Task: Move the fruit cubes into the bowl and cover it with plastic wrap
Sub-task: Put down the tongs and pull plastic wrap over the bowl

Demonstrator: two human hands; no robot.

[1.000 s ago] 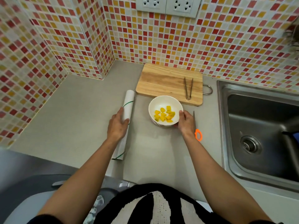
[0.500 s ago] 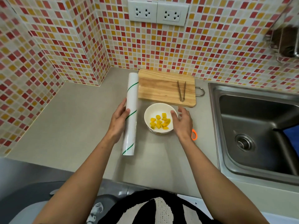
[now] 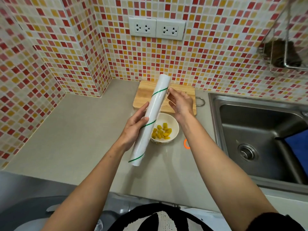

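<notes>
A white bowl (image 3: 175, 124) stands on the grey counter and holds several yellow fruit cubes (image 3: 162, 132). My left hand (image 3: 133, 126) grips a long white roll of plastic wrap (image 3: 154, 112) with green stripes, held tilted in the air above the bowl's left side. My right hand (image 3: 180, 102) is at the roll's upper part, its fingertips pinching the loose edge of the clear film. The roll hides the bowl's left rim.
A wooden cutting board (image 3: 181, 90) lies behind the bowl, mostly hidden by my right hand. An orange scissor handle (image 3: 185, 144) shows beside my right forearm. A steel sink (image 3: 260, 139) with a blue cloth (image 3: 298, 144) is at the right. Tiled walls close the back and left.
My left hand lifted the roll off the counter and tilted it above the bowl. My right hand left the bowl and rose to the roll's film edge.
</notes>
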